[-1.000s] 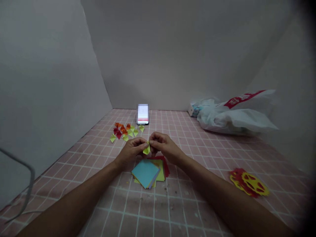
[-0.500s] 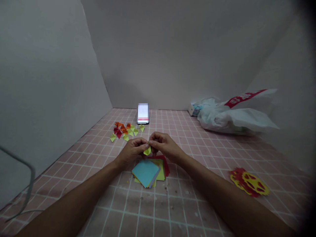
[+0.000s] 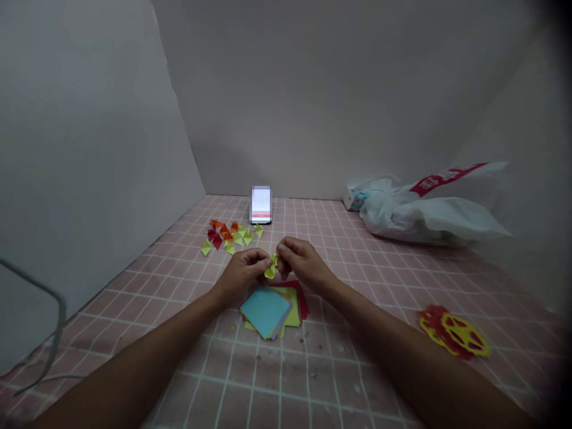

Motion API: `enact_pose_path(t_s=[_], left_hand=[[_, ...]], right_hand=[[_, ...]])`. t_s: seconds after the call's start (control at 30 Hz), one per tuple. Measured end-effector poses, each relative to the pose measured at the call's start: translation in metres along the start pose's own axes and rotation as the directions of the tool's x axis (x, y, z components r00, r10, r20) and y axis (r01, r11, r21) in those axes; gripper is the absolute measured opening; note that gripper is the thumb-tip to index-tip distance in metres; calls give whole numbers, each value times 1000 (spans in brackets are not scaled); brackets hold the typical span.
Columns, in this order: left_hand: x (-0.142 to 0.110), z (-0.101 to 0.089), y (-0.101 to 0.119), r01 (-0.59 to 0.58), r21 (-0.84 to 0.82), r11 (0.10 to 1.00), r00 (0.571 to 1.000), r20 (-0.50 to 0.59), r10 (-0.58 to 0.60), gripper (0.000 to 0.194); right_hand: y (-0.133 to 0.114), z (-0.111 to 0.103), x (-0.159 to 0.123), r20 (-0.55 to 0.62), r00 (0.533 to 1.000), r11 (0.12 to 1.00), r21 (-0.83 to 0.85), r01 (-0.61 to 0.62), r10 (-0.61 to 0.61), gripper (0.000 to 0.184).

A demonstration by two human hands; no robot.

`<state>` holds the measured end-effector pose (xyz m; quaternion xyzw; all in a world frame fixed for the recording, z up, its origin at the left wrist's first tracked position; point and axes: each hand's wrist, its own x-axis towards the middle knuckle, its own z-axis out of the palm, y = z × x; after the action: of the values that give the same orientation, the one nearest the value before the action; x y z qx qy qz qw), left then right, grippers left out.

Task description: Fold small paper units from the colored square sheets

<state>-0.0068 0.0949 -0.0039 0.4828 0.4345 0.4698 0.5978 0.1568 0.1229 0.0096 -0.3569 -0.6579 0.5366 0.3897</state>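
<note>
My left hand [image 3: 243,273] and right hand [image 3: 300,261] pinch a small yellow paper piece [image 3: 270,271] above the paper stack [image 3: 270,307], where a hard tug could tear its fold

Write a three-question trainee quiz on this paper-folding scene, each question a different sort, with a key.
1. True or false: the left hand and right hand both pinch the small yellow-green paper.
2. What lies on the tiled table directly below the hands? A) scissors B) a stack of coloured paper squares C) a cup
3. Fill in: the heap of small folded pieces lies toward the ____ wall, near the phone.

Key: 1 true; 2 B; 3 left. Also there: a white plastic bag and a red-and-yellow paper cutout on the right.
</note>
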Motion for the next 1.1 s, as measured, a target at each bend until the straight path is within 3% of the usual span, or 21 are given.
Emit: enact_pose_path(t_s=[0.17, 0.3, 0.37, 0.47, 0.6, 0.7, 0.97, 1.1], left_hand=[[3, -4, -2, -149, 158, 976, 984, -72, 162, 21], [1, -4, -1, -284, 340, 897, 943, -70, 325, 14], [0, -4, 0, -346, 455, 820, 910, -51, 412, 10], [-2, -3, 2, -441, 638, 631, 832, 27, 555, 7], [-3, -3, 4, -522, 731, 439, 748, 145, 648, 11], [-3, -3, 4, -525, 744, 412, 737, 157, 657, 12], [-3, -4, 3, -479, 761, 439, 770, 123, 626, 12], [-1, -5, 2, -486, 786, 382, 762, 167, 626, 11]], right_hand=[[1, 4, -4, 54, 996, 994, 81, -69, 65, 20], [0, 8, -6, 66, 990, 972, 189, -139, 128, 20], [0, 8, -5, 68, 986, 962, 219, -165, 153, 19], [1, 10, -5, 96, 979, 942, 272, -198, 178, 20], [4, 14, -5, 95, 984, 944, 282, -174, 153, 18], [5, 16, -5, 59, 990, 960, 241, -141, 130, 14], [4, 17, -5, -36, 993, 988, 112, -107, 112, 9], [7, 17, -3, -54, 994, 995, 41, -88, 90, 9]])
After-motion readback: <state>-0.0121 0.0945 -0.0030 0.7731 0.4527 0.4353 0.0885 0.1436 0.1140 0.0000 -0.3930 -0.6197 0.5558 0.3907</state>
